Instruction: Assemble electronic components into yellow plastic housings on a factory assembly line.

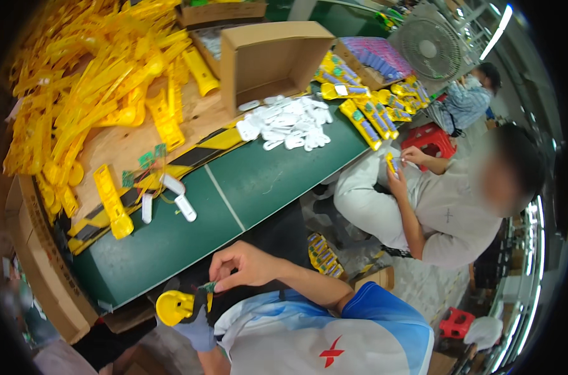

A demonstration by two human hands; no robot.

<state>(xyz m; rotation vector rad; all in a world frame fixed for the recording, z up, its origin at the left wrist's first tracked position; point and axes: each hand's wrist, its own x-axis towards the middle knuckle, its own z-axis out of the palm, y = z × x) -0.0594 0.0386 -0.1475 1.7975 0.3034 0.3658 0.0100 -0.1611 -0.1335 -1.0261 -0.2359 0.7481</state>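
My left hand, in a grey and black glove, grips a yellow plastic housing with a round cup-shaped end, just off the table's near edge. At that housing, my bare right hand has its fingers curled, with the thumb and fingertips at a small green circuit board. The glove partly hides the board and the housing's far part. Beyond my hands, a yellow housing lies on the table beside white plastic pieces and green boards with wires.
A large heap of yellow housings fills the left. White parts lie by an open cardboard box. Filled yellow units line the right end of the green table. A co-worker sits close on the right, handling a yellow unit.
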